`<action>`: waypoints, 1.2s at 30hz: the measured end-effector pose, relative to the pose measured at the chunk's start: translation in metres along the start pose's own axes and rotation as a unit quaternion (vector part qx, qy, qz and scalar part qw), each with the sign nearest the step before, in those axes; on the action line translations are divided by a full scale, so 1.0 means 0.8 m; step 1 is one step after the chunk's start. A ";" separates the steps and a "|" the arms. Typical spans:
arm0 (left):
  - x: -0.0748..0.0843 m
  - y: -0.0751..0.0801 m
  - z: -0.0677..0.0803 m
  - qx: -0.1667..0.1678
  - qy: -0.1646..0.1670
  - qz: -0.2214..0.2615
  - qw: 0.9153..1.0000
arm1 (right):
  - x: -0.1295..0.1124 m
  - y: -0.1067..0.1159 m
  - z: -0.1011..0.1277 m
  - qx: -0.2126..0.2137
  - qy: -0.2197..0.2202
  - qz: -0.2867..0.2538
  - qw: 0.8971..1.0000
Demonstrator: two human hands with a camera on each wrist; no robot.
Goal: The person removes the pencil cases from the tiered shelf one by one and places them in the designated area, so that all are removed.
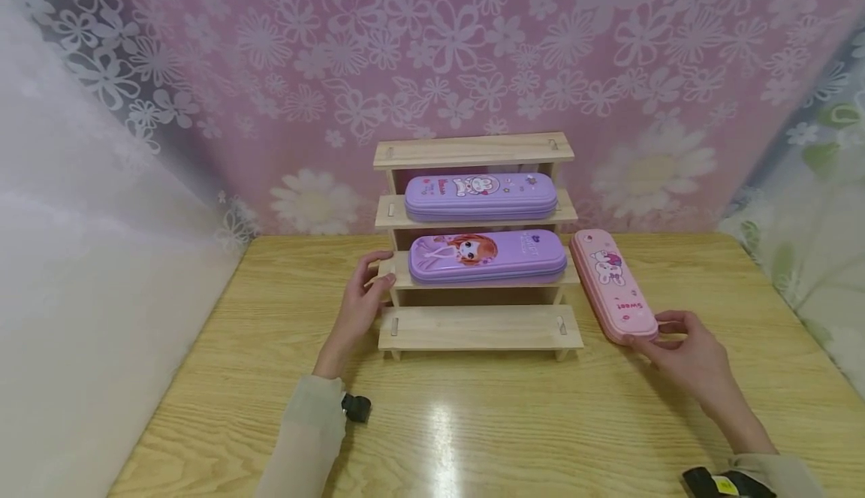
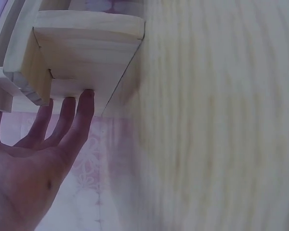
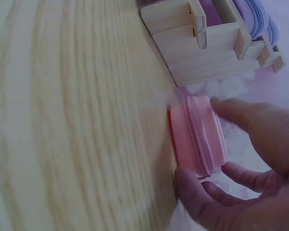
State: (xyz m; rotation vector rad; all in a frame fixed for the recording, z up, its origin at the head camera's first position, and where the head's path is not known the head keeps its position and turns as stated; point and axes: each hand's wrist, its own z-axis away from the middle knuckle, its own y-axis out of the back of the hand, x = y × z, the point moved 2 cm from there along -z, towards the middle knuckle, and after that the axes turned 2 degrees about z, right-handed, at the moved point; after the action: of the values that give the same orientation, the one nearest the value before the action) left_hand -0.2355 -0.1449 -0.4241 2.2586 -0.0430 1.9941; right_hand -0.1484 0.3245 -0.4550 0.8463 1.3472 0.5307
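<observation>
A wooden tiered rack (image 1: 473, 329) stands on the table. My left hand (image 1: 361, 303) holds its left end, thumb at a shelf's front edge; several fingertips (image 2: 88, 96) touch the side panel in the left wrist view. To the right of the rack, a pink pencil case (image 1: 611, 280) with a rabbit and "Sweet" printed on it lies at a slant. My right hand (image 1: 696, 355) grips its near end between thumb and fingers, around the zipped edge (image 3: 198, 139). On two middle shelves sit a lilac rabbit pencil case (image 1: 480, 196) and a purple one with a red-haired girl (image 1: 486, 256).
The rack's top board (image 1: 473, 150) and lowest shelf bear nothing. Behind the wood-grain table (image 1: 432, 400) hangs a pink flowered curtain (image 1: 432, 55). Pale sheets close off the left and right sides.
</observation>
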 end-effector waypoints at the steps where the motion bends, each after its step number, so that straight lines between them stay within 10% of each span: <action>1: 0.000 0.000 -0.001 0.003 0.000 -0.005 1.000 | -0.001 0.001 0.000 0.000 0.001 0.004 1.000; 10: 0.002 0.004 -0.003 0.013 -0.009 -0.018 1.000 | -0.033 0.014 -0.006 0.076 0.088 -0.041 0.992; 20: 0.008 0.001 -0.001 0.012 -0.015 -0.027 0.999 | -0.110 0.012 -0.017 0.113 0.277 -0.120 0.946; 29: 0.007 0.000 0.000 0.012 -0.010 -0.014 1.000 | -0.191 0.021 -0.013 0.099 0.363 -0.138 0.916; 36: 0.005 -0.001 -0.001 0.012 -0.003 -0.016 1.000 | -0.204 0.006 -0.029 0.043 0.355 -0.118 0.926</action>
State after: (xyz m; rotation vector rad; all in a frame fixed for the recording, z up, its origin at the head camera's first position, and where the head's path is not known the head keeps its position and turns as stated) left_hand -0.2355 -0.1440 -0.4203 2.2663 0.0152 1.9821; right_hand -0.1990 0.2080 -0.3497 0.5575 2.1199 0.6196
